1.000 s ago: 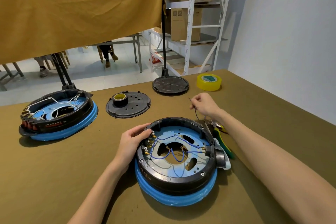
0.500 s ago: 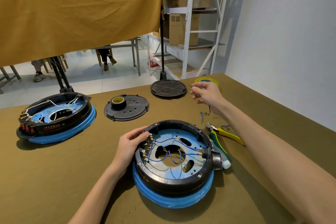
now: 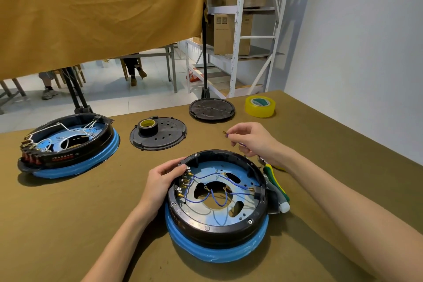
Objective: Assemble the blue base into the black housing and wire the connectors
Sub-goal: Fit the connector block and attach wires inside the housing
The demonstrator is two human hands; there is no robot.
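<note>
Black housing (image 3: 217, 199), with the blue base (image 3: 217, 252) seated in it, sits on the table in the head view, several blue wires already on its terminals. Left hand (image 3: 160, 181) grips the housing's rim; right hand (image 3: 254, 139) pinches a loose wire (image 3: 226, 134) above it. Wiring appears underway; next, its terminal needs guiding onto a free connector.

blue base (image 3: 217, 253) seated in black housing (image 3: 219, 228), apparently wired

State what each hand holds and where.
Right hand pinches a short blue wire just behind its brass terminal. Left hand grips the black housing at its left rim.
</note>
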